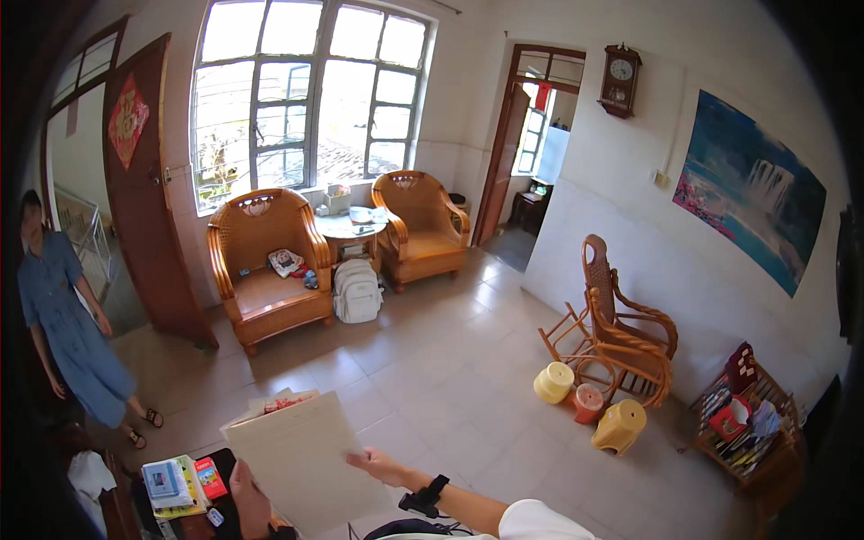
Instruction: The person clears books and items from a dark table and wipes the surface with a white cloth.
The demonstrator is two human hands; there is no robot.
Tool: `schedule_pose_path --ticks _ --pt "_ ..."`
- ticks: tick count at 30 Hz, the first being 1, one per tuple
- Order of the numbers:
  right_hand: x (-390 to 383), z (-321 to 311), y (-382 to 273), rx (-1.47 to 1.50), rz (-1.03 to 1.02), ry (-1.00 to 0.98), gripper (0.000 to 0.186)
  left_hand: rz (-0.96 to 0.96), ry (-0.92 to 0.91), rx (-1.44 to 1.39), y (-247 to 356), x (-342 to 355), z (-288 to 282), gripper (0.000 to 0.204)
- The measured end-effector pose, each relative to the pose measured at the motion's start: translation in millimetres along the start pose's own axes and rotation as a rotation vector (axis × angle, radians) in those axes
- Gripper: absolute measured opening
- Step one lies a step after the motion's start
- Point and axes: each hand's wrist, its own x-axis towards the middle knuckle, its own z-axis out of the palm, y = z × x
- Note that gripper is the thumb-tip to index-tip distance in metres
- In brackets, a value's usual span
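A stack of flat cream boards or papers (301,459), with a red-printed piece showing at its top edge, is held up at the bottom centre between my two hands. My left hand (250,493) grips its left edge, fingers wrapped at the side. My right hand (376,463) is closed on its right edge, with a black strap around that wrist. Just left of the stack, books and booklets (169,486) and a red box (211,477) lie on a dark surface, with a small white item (215,517) beside them.
A person (63,315) stands by the open door (137,225) at left. Two wooden armchairs (270,301), a round table (328,225) and a white backpack (357,297) are under the window. A rocking chair (612,324), several plastic stools (619,418) and a crowded rack (751,423) line the right.
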Motion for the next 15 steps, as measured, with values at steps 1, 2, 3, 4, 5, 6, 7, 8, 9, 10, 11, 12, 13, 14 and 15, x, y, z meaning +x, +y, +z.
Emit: schedule_pose_path --ticks 1,2,3,4,5,6,7,8,9,10,11,12,13,14,15 --pt "-2.5 -1.2 -1.4 0.069 0.097 0.127 0.047 -0.003 -0.002 0.004 -4.4 -3.8 16.5 0.032" --pt "-2.8 -5.3 1.8 0.072 0.095 0.127 0.047 0.098 -0.013 0.049 -8.3 -8.3 33.6 0.035" --pt "-2.2 -9.6 8.4 0.066 0.078 0.187 0.047 0.199 -0.022 0.093 -10.1 -12.1 45.3 0.038" --pt "-2.5 -12.3 13.7 0.06 0.063 0.247 0.046 0.224 -0.002 0.209 -9.8 -13.4 52.1 0.042" --pt "-4.0 -12.3 10.9 0.064 0.062 0.246 0.046 0.223 -0.002 0.212 -11.2 -11.9 49.1 0.042" --pt "-7.0 -12.6 5.8 0.071 -0.005 0.261 0.045 0.137 -0.019 0.225 -13.7 -8.8 42.8 0.04" --pt "-10.4 -11.7 1.9 0.078 -0.073 0.277 0.044 0.05 -0.035 0.238 -14.8 -6.7 38.3 0.038" --pt "-13.2 -9.6 0.7 0.081 -0.074 0.278 0.044 0.048 -0.037 0.242 -15.7 -5.9 34.4 0.038" --pt "-15.8 -8.1 -1.3 0.061 -0.138 0.34 0.041 0.033 -0.062 0.197 -16.4 -4.8 32.6 0.037" --pt "-18.7 -6.5 -3.8 0.041 -0.203 0.404 0.04 0.018 -0.088 0.152 -16.5 -3.4 31.6 0.036" --pt "-23.1 -2.8 -7.8 0.043 -0.201 0.405 0.04 0.014 -0.087 0.154 -15.2 -3.3 30.7 0.036" --pt "-27.3 0.3 -14.3 -0.018 -0.298 0.484 0.042 -0.011 -0.114 0.144 -13.2 -2.4 31.0 0.034" --pt "-30.6 0.3 -19.7 -0.081 -0.396 0.562 0.045 -0.037 -0.14 0.134 -11.5 -1.0 32.1 0.032" --pt "-34.2 -1.0 -22.2 -0.077 -0.392 0.563 0.045 -0.041 -0.138 0.137 -9.4 -1.3 34.5 0.032" --pt "-38.2 -3.2 -24.7 -0.16 -0.321 0.556 0.047 -0.058 -0.16 0.071 -7.9 -1.4 39.0 0.032"
